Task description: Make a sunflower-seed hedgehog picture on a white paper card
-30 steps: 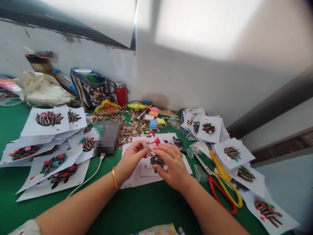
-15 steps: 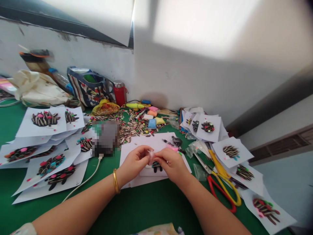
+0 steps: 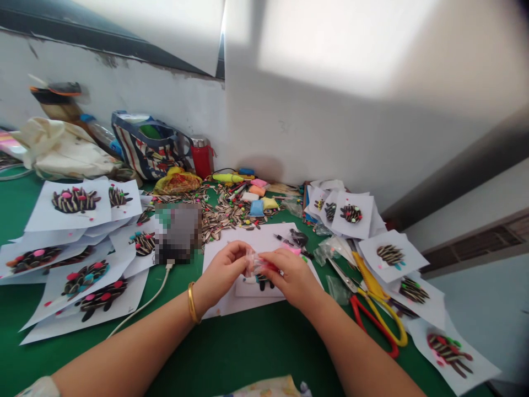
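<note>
Between my two hands is a small clear plastic bag (image 3: 253, 263) with something red or pink inside. My left hand (image 3: 225, 274) pinches its left side between thumb and fingers. The fingers of my right hand (image 3: 291, 275) are closed on its right side and partly hide it. Below them lies a white card (image 3: 248, 291) bearing a hedgehog shape made of striped sunflower seeds (image 3: 264, 283), half covered by my right hand. The card rests on larger white paper (image 3: 219, 306). A black pen (image 3: 285, 241) and a bit of pink clay (image 3: 294, 250) lie just beyond my right hand.
Finished seed cards pile up at left (image 3: 68, 223) and right (image 3: 390, 256). Scissors (image 3: 372, 309) with red and yellow handles lie right of the paper. Loose seeds (image 3: 225, 212) and clay packets (image 3: 257, 208) spread behind. A white cable (image 3: 159, 295) runs beside my left forearm.
My right hand has closed from a loose spread into a grip on the plastic bag. Red material showing above the bag earlier is now down between my fingers.
</note>
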Demonstrator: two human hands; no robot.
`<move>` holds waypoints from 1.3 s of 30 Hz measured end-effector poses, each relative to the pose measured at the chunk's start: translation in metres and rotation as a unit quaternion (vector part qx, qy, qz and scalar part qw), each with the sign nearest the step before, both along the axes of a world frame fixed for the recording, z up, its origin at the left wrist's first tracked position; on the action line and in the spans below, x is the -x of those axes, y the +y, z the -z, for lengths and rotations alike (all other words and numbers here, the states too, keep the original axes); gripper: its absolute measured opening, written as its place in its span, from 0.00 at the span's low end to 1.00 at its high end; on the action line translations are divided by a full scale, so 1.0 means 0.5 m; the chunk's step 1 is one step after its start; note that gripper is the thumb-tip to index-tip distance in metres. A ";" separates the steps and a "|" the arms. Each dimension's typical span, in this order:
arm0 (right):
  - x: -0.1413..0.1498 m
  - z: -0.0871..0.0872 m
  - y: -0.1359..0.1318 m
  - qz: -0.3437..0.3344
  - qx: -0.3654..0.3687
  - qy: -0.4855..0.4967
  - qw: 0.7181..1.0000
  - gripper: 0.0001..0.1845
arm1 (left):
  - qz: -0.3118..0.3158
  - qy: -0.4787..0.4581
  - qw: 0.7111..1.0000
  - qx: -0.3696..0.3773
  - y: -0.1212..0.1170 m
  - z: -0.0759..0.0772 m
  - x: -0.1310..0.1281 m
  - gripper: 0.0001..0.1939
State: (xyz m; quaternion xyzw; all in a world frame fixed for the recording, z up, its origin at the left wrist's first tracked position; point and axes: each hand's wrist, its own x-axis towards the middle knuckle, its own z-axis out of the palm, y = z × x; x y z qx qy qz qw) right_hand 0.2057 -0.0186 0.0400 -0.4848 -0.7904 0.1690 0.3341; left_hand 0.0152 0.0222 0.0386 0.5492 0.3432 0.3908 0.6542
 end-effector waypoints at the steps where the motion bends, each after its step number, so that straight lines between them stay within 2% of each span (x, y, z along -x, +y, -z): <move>1: 0.000 -0.001 0.000 -0.003 -0.007 -0.004 1.000 0.11 | 0.002 0.004 1.000 0.003 -0.001 0.000 -0.001 0.04; 5: 0.001 -0.004 -0.003 -0.009 -0.021 -0.003 1.000 0.11 | 0.013 0.014 1.000 0.005 -0.008 -0.004 -0.004 0.04; 9: 0.001 -0.005 -0.002 0.004 0.021 0.041 0.999 0.12 | 0.007 0.004 1.000 -0.001 -0.005 -0.002 -0.001 0.04; 12: -0.003 -0.004 -0.001 0.013 0.062 0.081 0.995 0.23 | 0.003 -0.017 1.000 0.006 0.001 0.006 0.004 0.04; 14: -0.004 -0.002 -0.001 0.024 0.086 0.110 0.990 0.25 | 0.014 -0.033 0.999 0.011 0.002 0.009 0.007 0.05; 17: -0.002 0.002 -0.001 0.042 0.114 0.166 0.979 0.22 | 0.035 -0.044 0.998 0.014 -0.001 0.006 0.008 0.06; 21: 0.007 0.005 0.000 0.041 0.126 0.225 0.965 0.06 | 0.053 -0.030 0.998 0.003 -0.009 -0.006 0.004 0.11; 24: 0.010 0.003 0.000 0.046 0.103 0.215 0.970 0.02 | 0.053 -0.015 0.998 -0.014 -0.011 -0.009 0.001 0.12; 27: 0.007 -0.002 0.000 0.053 0.095 0.189 0.976 0.02 | 0.017 -0.009 1.000 -0.023 -0.009 -0.006 0.002 0.12; 30: 0.004 -0.005 0.001 0.045 0.086 0.164 0.982 0.11 | -0.008 -0.016 1.000 -0.024 -0.005 -0.004 0.004 0.14; 33: 0.005 -0.007 -0.001 0.016 0.056 0.139 0.989 0.14 | 0.014 -0.022 0.999 -0.023 -0.004 -0.004 0.004 0.14; 36: 0.011 -0.012 -0.008 -0.006 0.030 0.111 0.993 0.05 | 0.038 -0.021 0.999 -0.030 -0.007 -0.003 0.001 0.14; 39: 0.015 -0.017 -0.015 -0.015 0.010 0.081 0.997 0.10 | 0.071 -0.016 0.997 -0.039 -0.008 0.000 0.000 0.14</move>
